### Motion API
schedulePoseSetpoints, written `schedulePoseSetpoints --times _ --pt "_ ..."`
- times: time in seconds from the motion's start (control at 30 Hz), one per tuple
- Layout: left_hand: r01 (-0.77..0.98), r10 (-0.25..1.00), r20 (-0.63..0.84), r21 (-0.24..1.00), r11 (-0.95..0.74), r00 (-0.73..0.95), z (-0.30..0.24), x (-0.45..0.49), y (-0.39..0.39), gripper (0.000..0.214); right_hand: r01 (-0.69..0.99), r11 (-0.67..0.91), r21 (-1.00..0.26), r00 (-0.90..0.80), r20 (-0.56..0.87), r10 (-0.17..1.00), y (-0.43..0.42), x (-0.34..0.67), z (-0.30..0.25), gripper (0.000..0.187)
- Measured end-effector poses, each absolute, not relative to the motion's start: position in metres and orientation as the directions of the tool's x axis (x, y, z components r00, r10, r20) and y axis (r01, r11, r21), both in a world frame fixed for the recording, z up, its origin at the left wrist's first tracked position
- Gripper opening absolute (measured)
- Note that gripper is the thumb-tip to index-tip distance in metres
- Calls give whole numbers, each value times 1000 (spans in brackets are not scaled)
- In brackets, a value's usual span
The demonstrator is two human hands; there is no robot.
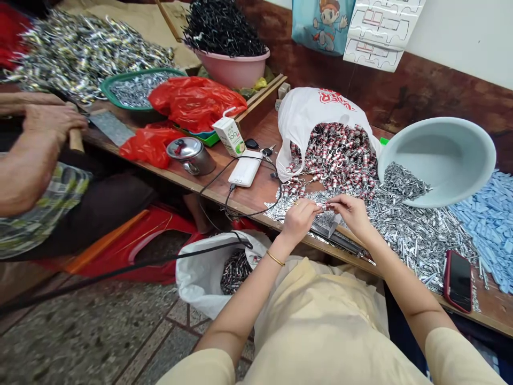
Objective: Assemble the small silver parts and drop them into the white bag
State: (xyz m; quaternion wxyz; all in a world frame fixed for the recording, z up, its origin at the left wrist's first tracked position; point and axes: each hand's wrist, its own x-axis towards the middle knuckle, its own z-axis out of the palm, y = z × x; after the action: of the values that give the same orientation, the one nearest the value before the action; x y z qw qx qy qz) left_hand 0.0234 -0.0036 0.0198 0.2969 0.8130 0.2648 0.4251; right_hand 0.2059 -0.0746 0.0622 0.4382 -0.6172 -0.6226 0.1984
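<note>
In the head view, my left hand [300,218] pinches one end of a small red-and-silver metal piece [323,207]. The fingers of my right hand [353,212] are closed at its other end, so the piece spans the gap between my hands. Behind them a white plastic bag [298,115] lies with its mouth open, spilling many similar red-and-silver pieces [340,155]. Loose silver metal parts [417,240] cover the bench around my right hand. Under my hands, at the bench edge, is a dark bar [336,238] with a pointed metal blade [334,225] beside it.
A tilted grey basin [457,155], light-blue pieces [491,219] and a phone [458,280] are to the right. Leftward are a white power bank [245,169] with a cable, a drink carton [229,135] and a metal cup [192,158]. A co-worker's hand [52,120] grips a wooden handle. A white sack [196,278] stands below.
</note>
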Motion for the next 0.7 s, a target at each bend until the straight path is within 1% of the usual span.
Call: schedulePoseSetpoints --times 0.17,0.27,0.37,0.5,0.7 --pt "161 689 539 720 -675 484 21 25 -7 25 730 180 -659 99 362 927 -74 203 67 14" --pt "153 674 549 708 -689 495 21 25 -7 25 766 191 -614 110 418 902 -75 201 71 14" --pt "139 678 552 717 -683 486 21 25 -7 23 769 194 -609 131 447 885 -76 199 72 14" --pt "111 698 559 740 -663 447 22 25 -7 19 749 206 -630 112 426 898 -77 198 69 15" --pt "43 732 516 804 -593 445 32 25 -14 18 696 265 -668 99 454 885 -84 199 66 14"
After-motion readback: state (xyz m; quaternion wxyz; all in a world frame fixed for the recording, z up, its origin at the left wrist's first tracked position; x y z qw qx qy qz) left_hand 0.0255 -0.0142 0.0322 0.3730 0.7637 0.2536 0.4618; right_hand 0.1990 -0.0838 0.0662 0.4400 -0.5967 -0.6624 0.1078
